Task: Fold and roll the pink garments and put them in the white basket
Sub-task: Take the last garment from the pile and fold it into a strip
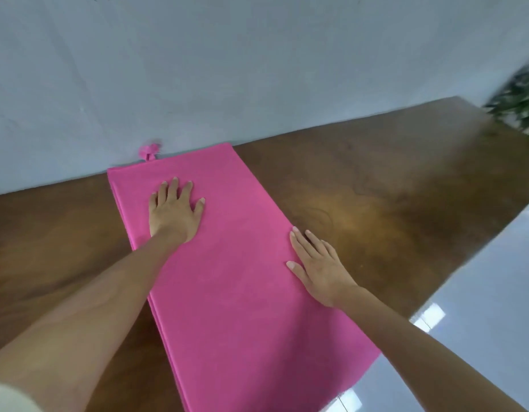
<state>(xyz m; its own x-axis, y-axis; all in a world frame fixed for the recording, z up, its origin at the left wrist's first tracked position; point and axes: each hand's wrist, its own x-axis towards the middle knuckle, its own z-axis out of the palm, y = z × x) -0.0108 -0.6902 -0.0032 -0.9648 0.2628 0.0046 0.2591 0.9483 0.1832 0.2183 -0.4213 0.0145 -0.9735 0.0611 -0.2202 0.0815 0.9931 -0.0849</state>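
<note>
Garment: pink garment [236, 278], soft matte cloth folded into 1 long, narrow rectangle; stacked layers show along its left edge.
Position: it lies flat on the table [376, 179], its far end against the wall [198, 69] and its near end at the table's front edge.
Table: brown wood, glossy, with dark grain and a glare patch.
Left hand: left hand [174, 209] presses palm-down on the far left part of the cloth, fingers straight and spread.
Right hand: right hand [319, 266] lies flat on the cloth's right edge, fingers straight and close together, tips reaching onto the wood.
Loop: a small pink loop [149, 151] sticks out past the far end; its shape is blurred.
Cut off: the garment's near corner runs out of frame at the bottom.
Hard to make out: a green plant [518, 102] at the far right, smeared by blur.
Floor: shiny pale floor [480, 292] with window reflections.
</note>
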